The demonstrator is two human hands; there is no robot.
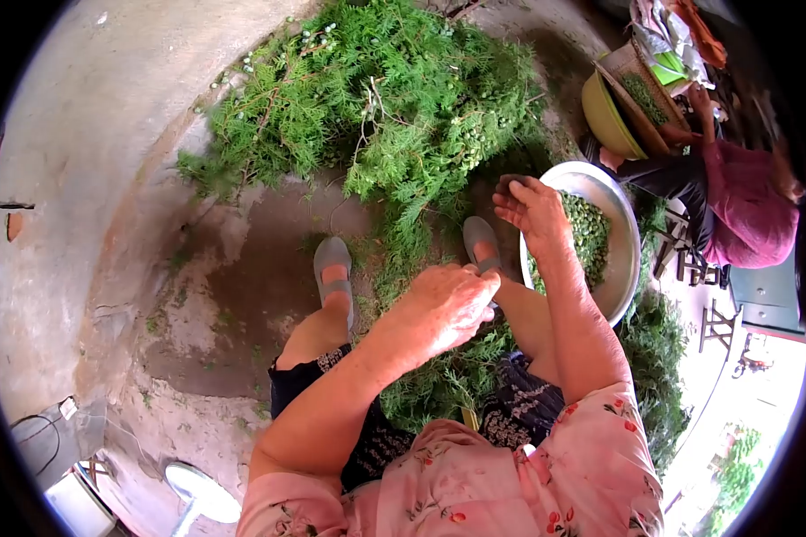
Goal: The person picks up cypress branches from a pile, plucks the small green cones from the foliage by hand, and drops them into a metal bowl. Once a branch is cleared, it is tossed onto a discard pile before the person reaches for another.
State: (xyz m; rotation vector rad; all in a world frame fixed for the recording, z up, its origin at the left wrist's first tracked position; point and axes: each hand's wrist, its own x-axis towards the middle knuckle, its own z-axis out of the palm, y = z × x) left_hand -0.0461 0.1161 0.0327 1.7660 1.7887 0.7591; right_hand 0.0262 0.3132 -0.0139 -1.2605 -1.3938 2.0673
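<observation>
My left hand (452, 300) is closed, knuckles up, above my lower leg. Whatever its fingers grip is hidden from view. To the right, my right hand (535, 213) is raised over the left rim of a wide metal basin (629, 259), its fingers loosely bent and apart, with nothing visible in them. Small green cones (589, 234) lie inside the basin, partly covered by my right forearm. In front of my feet is a large heap of green conifer branches (394, 107) bearing pale cones. More cut branches (448, 380) lie beneath my hands and between my legs.
Another person in a dark pink top (752, 206) sits at the right, by a yellow basin (607, 116) and a woven basket (640, 94) holding green pieces. Wooden stools (716, 324) stand beyond. A fan-like white round object (204, 492) is at lower left, near the wall (72, 179).
</observation>
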